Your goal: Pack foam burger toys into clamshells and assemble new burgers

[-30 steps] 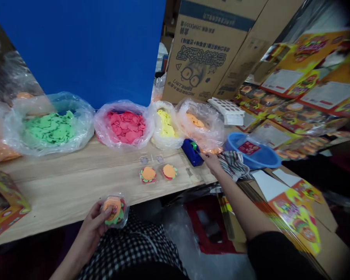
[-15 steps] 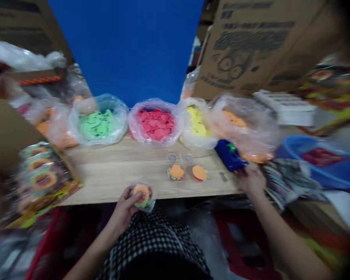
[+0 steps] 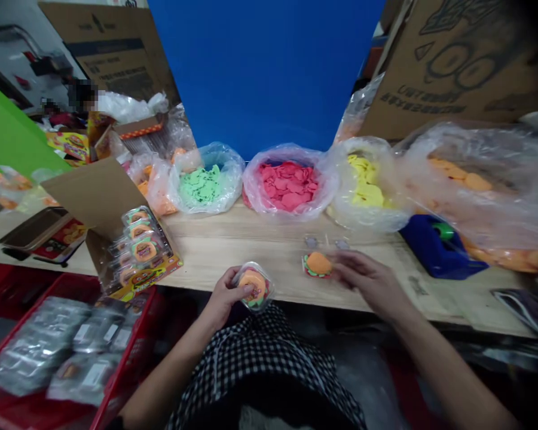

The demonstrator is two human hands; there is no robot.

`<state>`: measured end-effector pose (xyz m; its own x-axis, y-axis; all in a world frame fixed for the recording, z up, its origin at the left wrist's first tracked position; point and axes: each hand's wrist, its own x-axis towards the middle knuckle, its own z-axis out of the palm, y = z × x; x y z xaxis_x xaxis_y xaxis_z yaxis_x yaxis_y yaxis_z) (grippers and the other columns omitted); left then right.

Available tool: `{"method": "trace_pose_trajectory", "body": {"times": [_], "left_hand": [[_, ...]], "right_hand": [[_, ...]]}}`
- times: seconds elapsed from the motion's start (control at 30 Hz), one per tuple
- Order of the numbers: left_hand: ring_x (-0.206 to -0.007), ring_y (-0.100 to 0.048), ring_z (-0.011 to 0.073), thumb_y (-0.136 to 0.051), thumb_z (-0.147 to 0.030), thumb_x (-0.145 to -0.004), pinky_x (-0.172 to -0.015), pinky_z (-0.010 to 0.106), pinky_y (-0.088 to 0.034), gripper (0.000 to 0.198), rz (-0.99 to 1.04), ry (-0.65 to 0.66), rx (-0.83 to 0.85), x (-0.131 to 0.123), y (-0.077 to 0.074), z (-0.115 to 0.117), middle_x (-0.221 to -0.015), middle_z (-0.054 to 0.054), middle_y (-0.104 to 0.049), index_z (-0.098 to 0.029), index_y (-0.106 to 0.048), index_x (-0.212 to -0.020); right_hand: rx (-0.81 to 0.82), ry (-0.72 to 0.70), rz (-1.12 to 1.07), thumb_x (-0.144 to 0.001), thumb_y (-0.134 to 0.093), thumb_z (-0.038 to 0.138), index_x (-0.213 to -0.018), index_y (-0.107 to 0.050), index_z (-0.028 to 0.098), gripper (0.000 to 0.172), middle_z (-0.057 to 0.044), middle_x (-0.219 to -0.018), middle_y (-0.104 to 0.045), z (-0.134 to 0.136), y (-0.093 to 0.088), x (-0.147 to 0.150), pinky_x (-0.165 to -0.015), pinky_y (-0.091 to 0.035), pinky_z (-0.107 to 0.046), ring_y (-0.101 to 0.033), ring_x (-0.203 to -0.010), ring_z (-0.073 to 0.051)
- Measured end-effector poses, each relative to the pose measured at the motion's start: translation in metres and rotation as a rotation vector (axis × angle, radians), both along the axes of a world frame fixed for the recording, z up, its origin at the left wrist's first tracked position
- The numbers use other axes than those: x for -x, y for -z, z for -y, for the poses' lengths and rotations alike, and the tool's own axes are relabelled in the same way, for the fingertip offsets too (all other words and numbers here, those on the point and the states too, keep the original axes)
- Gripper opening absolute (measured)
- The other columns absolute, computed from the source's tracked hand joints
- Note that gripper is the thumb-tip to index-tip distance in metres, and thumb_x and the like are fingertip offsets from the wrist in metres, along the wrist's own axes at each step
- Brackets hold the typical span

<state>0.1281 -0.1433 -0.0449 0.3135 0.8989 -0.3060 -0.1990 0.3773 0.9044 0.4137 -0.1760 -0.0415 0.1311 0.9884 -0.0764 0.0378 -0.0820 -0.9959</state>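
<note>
My left hand (image 3: 226, 298) is closed around a toy burger in a clear plastic case (image 3: 254, 286), thumb across its front, just off the table's front edge. My right hand (image 3: 372, 280) is over the table with its fingers pinched together; whatever is between them is too small or hidden to make out. Close to those fingertips lies another toy burger (image 3: 318, 264) in an open clear case, its lid (image 3: 311, 242) folded back. A second open lid (image 3: 342, 244) shows beside it, and my right hand covers what lies below that one.
Bags of green pieces (image 3: 201, 184), red pieces (image 3: 289, 185), yellow pieces (image 3: 366, 182) and orange pieces (image 3: 464, 174) line the back. A blue tape dispenser (image 3: 434, 248) stands right. At left are a display box (image 3: 161, 276) of cased burgers and a red crate (image 3: 137, 343).
My right hand has moved left from the tape dispenser to the open cases. The left hand still holds its cased burger. The view has turned left, showing more of the display box and crate.
</note>
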Motion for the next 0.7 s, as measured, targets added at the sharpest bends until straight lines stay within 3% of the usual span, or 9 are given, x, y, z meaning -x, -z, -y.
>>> {"method": "trace_pose_trajectory", "body": {"times": [0.07, 0.13, 0.2, 0.3, 0.5, 0.57, 0.63, 0.7], "left_hand": [[-0.079, -0.056, 0.0154, -0.072, -0.021, -0.059, -0.075, 0.027, -0.043, 0.043, -0.020, 0.034, -0.024, 0.003, -0.003, 0.001, -0.088, 0.004, -0.063, -0.015, -0.056, -0.099], [-0.079, -0.055, 0.0148, -0.072, -0.020, -0.059, -0.075, 0.026, -0.042, 0.043, -0.037, 0.045, -0.038, 0.007, -0.006, 0.003, -0.088, 0.003, -0.062, -0.015, -0.056, -0.099], [-0.080, -0.055, 0.0146, -0.072, -0.019, -0.060, -0.075, 0.025, -0.042, 0.043, -0.044, 0.045, -0.039, 0.012, -0.008, 0.006, -0.089, 0.003, -0.062, -0.016, -0.056, -0.099], [-0.080, -0.054, 0.0149, -0.072, -0.019, -0.059, -0.075, 0.026, -0.042, 0.043, -0.032, 0.028, -0.033, 0.020, -0.010, 0.009, -0.090, 0.003, -0.062, -0.016, -0.056, -0.099], [-0.078, -0.054, 0.0144, -0.074, -0.018, -0.056, -0.074, 0.025, -0.042, 0.045, 0.008, -0.012, -0.029, 0.030, -0.012, 0.008, -0.087, 0.003, -0.062, -0.016, -0.056, -0.097], [-0.076, -0.054, 0.0147, -0.075, -0.019, -0.054, -0.073, 0.026, -0.042, 0.046, 0.008, -0.049, -0.026, 0.032, -0.013, 0.013, -0.084, 0.003, -0.062, -0.015, -0.057, -0.096], [-0.073, -0.054, 0.0142, -0.077, -0.019, -0.050, -0.072, 0.026, -0.042, 0.048, 0.008, -0.094, 0.007, 0.034, -0.013, 0.019, -0.081, 0.003, -0.062, -0.014, -0.058, -0.093], [-0.070, -0.053, 0.0125, -0.079, -0.020, -0.045, -0.071, 0.025, -0.041, 0.049, 0.029, -0.165, 0.055, 0.037, -0.009, 0.020, -0.079, 0.002, -0.060, -0.013, -0.059, -0.090]], "right_hand": [[-0.057, -0.372, 0.012, -0.077, -0.056, 0.033, -0.120, -0.042, 0.021, 0.046, 0.004, -0.065, -0.047, -0.018, -0.023, 0.037, -0.053, -0.035, -0.024, -0.043, -0.057, -0.009], [-0.126, -0.629, 0.074, -0.081, -0.050, 0.029, -0.127, -0.031, 0.021, 0.051, 0.006, -0.063, -0.041, -0.035, -0.036, 0.063, -0.055, -0.033, -0.023, -0.039, -0.057, -0.009], [-0.188, -0.778, 0.150, -0.083, -0.046, 0.027, -0.129, -0.026, 0.020, 0.050, 0.007, -0.063, -0.037, -0.049, -0.039, 0.081, -0.054, -0.031, -0.022, -0.035, -0.055, -0.008], [-0.235, -0.877, 0.229, -0.085, -0.043, 0.026, -0.128, -0.024, 0.018, 0.047, 0.007, -0.063, -0.036, -0.063, -0.034, 0.098, -0.054, -0.030, -0.022, -0.034, -0.056, -0.009], [-0.160, -0.957, 0.229, -0.084, -0.044, 0.035, -0.121, -0.029, 0.017, 0.043, 0.006, -0.063, -0.038, -0.072, -0.024, 0.113, -0.054, -0.033, -0.022, -0.038, -0.057, -0.009], [-0.131, -0.919, 0.256, -0.084, -0.044, 0.039, -0.121, -0.028, 0.018, 0.046, 0.006, -0.064, -0.039, -0.067, -0.018, 0.117, -0.053, -0.035, -0.023, -0.041, -0.057, -0.010], [-0.200, -0.730, 0.362, -0.082, -0.045, 0.042, -0.123, -0.024, 0.018, 0.051, 0.001, -0.076, -0.046, -0.061, -0.006, 0.122, -0.058, -0.040, -0.026, -0.047, -0.064, -0.013], [-0.430, -0.418, 0.531, -0.079, -0.050, 0.046, -0.114, -0.034, 0.016, 0.049, -0.005, -0.085, -0.048, -0.062, 0.011, 0.126, -0.063, -0.042, -0.031, -0.049, -0.071, -0.017]]}}
